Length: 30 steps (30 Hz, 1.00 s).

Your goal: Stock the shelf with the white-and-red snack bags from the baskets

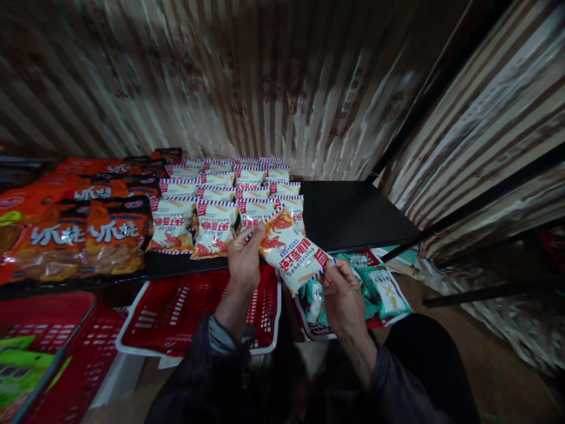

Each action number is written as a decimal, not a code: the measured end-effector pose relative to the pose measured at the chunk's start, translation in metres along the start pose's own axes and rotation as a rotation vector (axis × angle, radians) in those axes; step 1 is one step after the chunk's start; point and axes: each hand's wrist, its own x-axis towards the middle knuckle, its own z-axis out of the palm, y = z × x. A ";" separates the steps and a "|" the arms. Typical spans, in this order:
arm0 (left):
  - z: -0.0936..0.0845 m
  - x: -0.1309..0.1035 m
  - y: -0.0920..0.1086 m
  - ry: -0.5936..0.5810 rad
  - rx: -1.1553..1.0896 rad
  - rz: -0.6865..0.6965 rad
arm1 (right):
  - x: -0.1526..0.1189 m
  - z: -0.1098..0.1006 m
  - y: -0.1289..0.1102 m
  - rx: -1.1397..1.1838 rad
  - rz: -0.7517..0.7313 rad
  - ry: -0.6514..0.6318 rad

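Between my two hands a white snack bag (293,253) with red lettering and a striped edge is held at a tilt. My left hand (244,262) pinches its upper left end. The lower right corner is gripped between the thumb and fingers of my right hand (343,294). Just behind it, rows of matching white snack bags (216,227) stand on a black shelf (353,215). The held bag covers part of the front row's right end.
Orange snack bags (117,232) fill the shelf's left side. Below are a red basket (180,312), another basket with green bags (382,288), and a red basket (53,318) holding lime-green packs (22,371). Black metal bars (477,194) and striped sheeting (265,76) border the shelf.
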 end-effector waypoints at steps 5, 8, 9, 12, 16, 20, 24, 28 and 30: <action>-0.004 0.004 0.003 -0.005 0.012 0.032 | 0.005 0.006 0.000 -0.024 -0.058 -0.004; 0.000 0.002 0.005 -0.039 0.008 0.019 | 0.007 0.007 -0.003 -0.042 -0.065 0.016; 0.001 0.000 0.007 -0.059 0.008 0.018 | 0.007 0.006 -0.004 -0.043 -0.062 0.023; 0.002 -0.003 0.009 -0.138 0.020 0.003 | 0.009 0.000 -0.007 -0.015 -0.055 0.042; 0.000 -0.005 0.007 -0.237 0.080 -0.043 | 0.016 -0.013 -0.013 0.001 -0.039 0.048; -0.002 -0.008 0.004 -0.306 0.176 -0.084 | 0.023 -0.022 -0.021 -0.025 -0.069 0.063; -0.005 -0.013 0.003 -0.380 0.258 -0.069 | 0.027 -0.026 -0.032 -0.063 -0.095 0.017; -0.012 -0.016 -0.001 -0.476 0.308 -0.104 | 0.032 -0.029 -0.045 -0.120 -0.089 -0.019; -0.015 -0.018 -0.002 -0.527 0.319 -0.139 | 0.036 -0.030 -0.053 -0.160 -0.089 -0.044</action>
